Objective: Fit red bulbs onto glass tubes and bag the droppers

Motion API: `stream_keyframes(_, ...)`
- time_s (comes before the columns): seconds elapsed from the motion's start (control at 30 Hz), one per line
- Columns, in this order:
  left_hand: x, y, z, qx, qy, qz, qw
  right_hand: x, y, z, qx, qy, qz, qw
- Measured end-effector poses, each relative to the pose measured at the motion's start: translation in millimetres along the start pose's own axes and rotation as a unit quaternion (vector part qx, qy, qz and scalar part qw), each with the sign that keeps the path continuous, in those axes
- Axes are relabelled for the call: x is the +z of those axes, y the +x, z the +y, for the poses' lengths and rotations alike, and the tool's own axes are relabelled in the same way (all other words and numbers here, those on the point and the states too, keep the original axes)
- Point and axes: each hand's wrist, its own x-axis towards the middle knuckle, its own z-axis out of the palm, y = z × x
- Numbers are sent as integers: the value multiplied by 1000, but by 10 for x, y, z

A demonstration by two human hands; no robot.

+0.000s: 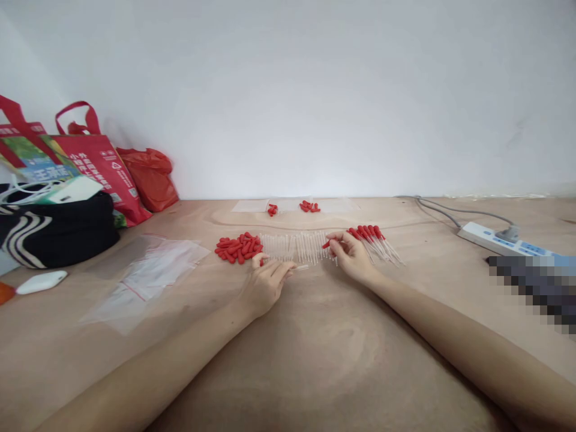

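My left hand (267,285) is closed, with a thin clear dropper tube (302,267) sticking out to the right from its fingertips. Just behind it lies a heap of red rubber bulbs (238,247). My right hand (350,255) pinches a red rubber bulb (326,245) between thumb and fingers; whether a tube is in that bulb is hidden. Between and behind the hands, many clear tubes (310,245) lie side by side in a row. Right of my right hand rest several droppers (375,240), red bulbs fitted on clear tubes.
Small bags with red bulbs (309,207) lie near the wall. Clear plastic bags (144,276) spread at left, near a white case (42,282), a black pouch (58,231) and red shopping bags (101,168). A power strip (499,240) with a grey cable sits at right.
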Motion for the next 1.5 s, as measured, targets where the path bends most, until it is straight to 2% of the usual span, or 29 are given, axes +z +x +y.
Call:
stream_keyframes(0.1,-9,-46,-31,8,-7,6,1000,143,-188,-70,19,46,-54,997)
stream_keyframes(0.2,-10,-14,-24,1,-12,-3,1000,164,-283,-100,-3,42,-46,998)
stream_keyframes(0.33,-5,10,4,-3,-16,-13,1000,111,-318,-151,-59,-79,-29,995)
stream_keyframes(0.47,-14,4,23,0,-9,-7,1000,100,-315,-216,-154,-194,-97,964)
stream_keyframes(0.6,-16,-2,29,-5,-6,-9,1000,120,-303,-212,-196,-218,-140,946)
stream_keyframes(0.93,12,-17,-9,9,-20,-26,999,141,-326,-262,-178,-159,-164,957)
stream_keyframes(1.2,64,-36,-54,44,-32,-13,998,145,-338,-237,-190,-170,-175,951)
stream_keyframes(1.5,21,-10,-43,81,-8,-66,995,134,-361,-242,-231,-196,-175,937)
